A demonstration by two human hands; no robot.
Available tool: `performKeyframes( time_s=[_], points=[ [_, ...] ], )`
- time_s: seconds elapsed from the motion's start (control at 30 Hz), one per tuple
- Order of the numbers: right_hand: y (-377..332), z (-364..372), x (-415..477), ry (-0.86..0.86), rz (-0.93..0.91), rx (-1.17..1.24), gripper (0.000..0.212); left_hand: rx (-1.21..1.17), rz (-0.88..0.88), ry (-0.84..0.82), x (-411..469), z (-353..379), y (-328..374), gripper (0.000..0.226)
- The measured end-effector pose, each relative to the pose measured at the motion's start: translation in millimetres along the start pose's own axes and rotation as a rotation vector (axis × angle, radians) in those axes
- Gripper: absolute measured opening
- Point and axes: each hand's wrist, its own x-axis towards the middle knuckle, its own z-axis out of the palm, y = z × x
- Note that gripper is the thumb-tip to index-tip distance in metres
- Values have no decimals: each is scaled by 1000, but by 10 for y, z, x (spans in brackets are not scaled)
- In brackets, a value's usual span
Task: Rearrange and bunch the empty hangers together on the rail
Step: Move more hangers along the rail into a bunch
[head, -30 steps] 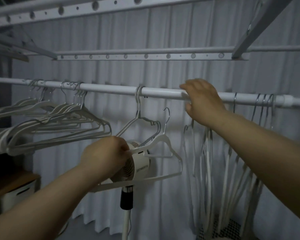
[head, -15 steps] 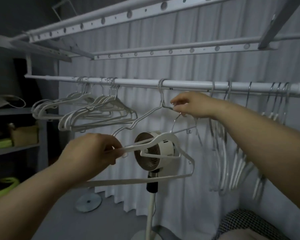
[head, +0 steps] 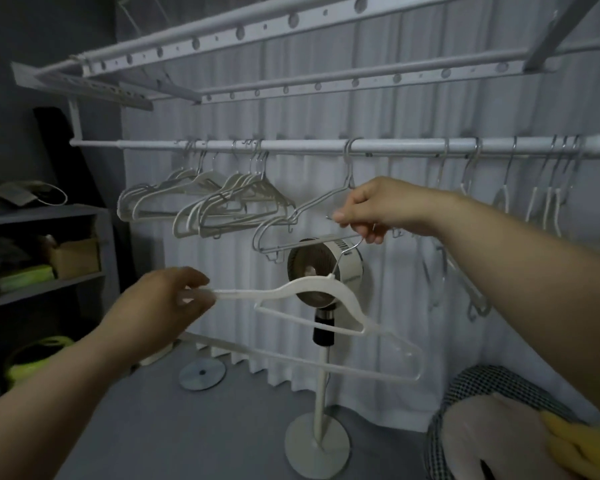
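A: Where's the held hanger?
B: The white hanger [head: 312,289] is off the rail [head: 291,146], below it, in front of the fan [head: 326,271]. The left hand [head: 167,306] grip pinches its arm tip. The right hand [head: 378,209] grip pinches its metal hook.
A: Rest?
B: A white bunch [head: 222,206] hangs at the rail's left, a wire hanger [head: 309,209] mid-rail, and more hangers [head: 548,202] on the right.
A: Containers?
B: The checked basket [head: 499,382] holds pale cloth and something yellow. A cardboard box [head: 75,258] sits on the shelf [head: 42,213], contents unreadable.

Our left hand [head: 163,306] sits lower left of centre, forearm rising from the bottom-left corner. Thumb and fingers pinch the shoulder tip of the white hanger [head: 312,285]. Our right hand [head: 378,209] is right of centre, forearm entering from the right edge. Curled fingers pinch its wire hook.
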Motion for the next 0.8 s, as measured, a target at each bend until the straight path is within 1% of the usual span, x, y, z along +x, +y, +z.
performKeyframes(
  time_s=[0.03, 0.07, 0.13, 0.23, 0.33, 0.4, 0.43, 0.5, 0.57, 0.63, 0.7, 0.8],
  points=[
    [-35, 45, -60, -4, 17, 35, 25, -12, 0, -10, -25, 46, -9, 29],
    [-65, 90, -116, -11, 37, 68, 22, -24, 6, -19, -63, 82, 14, 34],
    [-130, 172, -226, -29, 83, 121, 17, -87, 20, -64, -139, 134, 107, 35],
    [-218, 282, -368, -11, 140, 219, 16, -193, 58, -180, -235, 219, 277, 29],
    [-295, 424, -486, 72, 217, 348, 19, -367, 71, -346, -372, 267, 442, 10],
    [-333, 512, -548, 114, 248, 449, 21, -573, 21, -506, -485, 272, 570, 11],
    [-346, 542, -573, 132, 252, 485, 21, -625, 3, -586, -539, 268, 637, 12],
    [-364, 571, -612, 176, 249, 534, 22, -590, 56, -673, -630, 258, 751, 11],
    [-377, 569, -636, 225, 238, 568, 25, -470, 154, -639, -690, 278, 824, 7],
    [-376, 550, -646, 268, 225, 595, 26, -304, 219, -586, -719, 344, 846, 12],
    [-372, 520, -650, 290, 215, 618, 23, -229, 196, -567, -722, 423, 848, 17],
    [-319, 455, -649, 316, 192, 646, 18, -288, 96, -576, -652, 440, 860, 10]
  ],
)
